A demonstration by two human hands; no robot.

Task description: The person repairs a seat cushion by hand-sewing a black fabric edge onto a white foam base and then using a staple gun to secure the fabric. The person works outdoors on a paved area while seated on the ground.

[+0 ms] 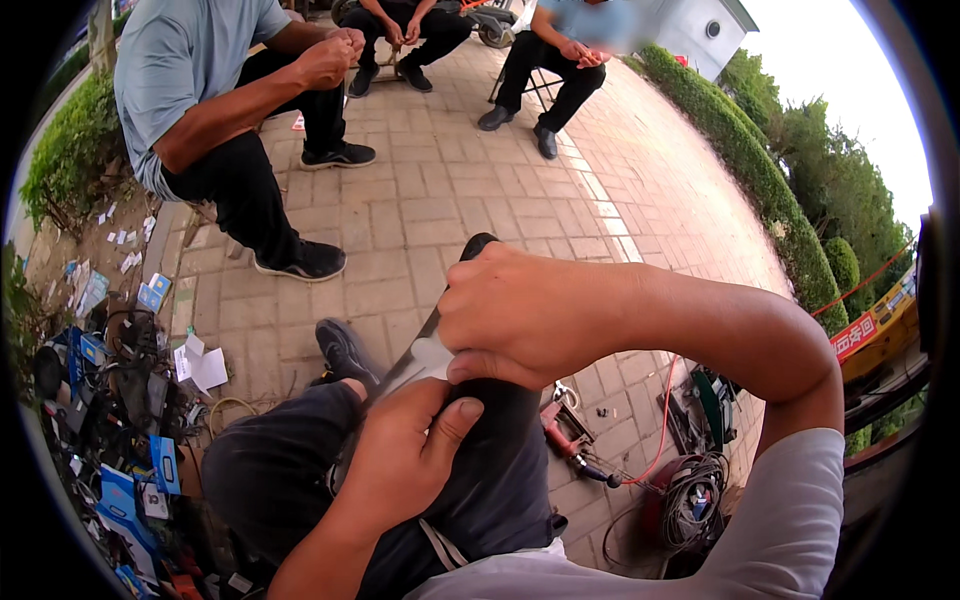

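Observation:
Across my lap lies a long, smooth silver-grey piece (418, 362) with a dark edge and a rounded black end; its kind I cannot make out. My right hand (515, 312) is closed over its upper part, knuckles up, the black end poking out beyond the fist. Lower down, my left hand (402, 450) grips the same piece, its thumb lying close to the right thumb. Both hands hide much of it, and its lower end passes behind my left hand. Beneath are my dark trousers (270, 470).
On the left lies a heap of mixed scrap and blue boxes (130, 505), with a torn white carton (200, 365) beside it. A red power tool (565, 435) and coiled cable (690, 500) lie to the right. Several people sit ahead, one (200, 90) close by at left.

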